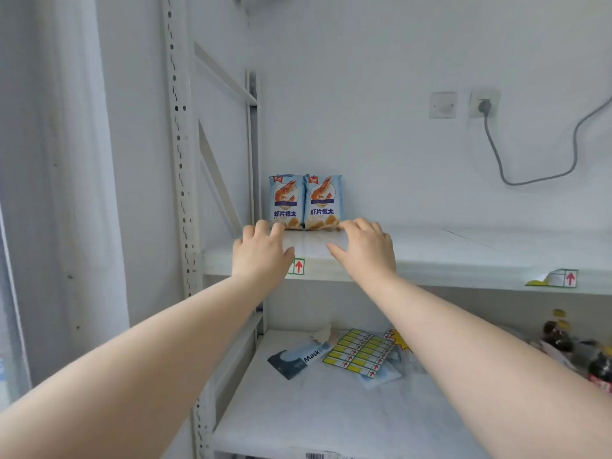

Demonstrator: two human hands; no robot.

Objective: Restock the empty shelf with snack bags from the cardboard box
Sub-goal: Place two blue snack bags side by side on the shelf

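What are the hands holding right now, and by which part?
Nothing. The left hand and right hand reach open over the shelf, fingertips by the bottoms of the left bag and right bag, gripping neither.

head view faces forward, slightly down, close to shelf.

On the white shelf I see the left snack bag and the right snack bag standing upright, side by side and touching, near the shelf's left end and back by the wall. They look alike: pale blue, with an orange shrimp pictured up top, dark blue lettering below and chips along the bottom. Both fronts face me.
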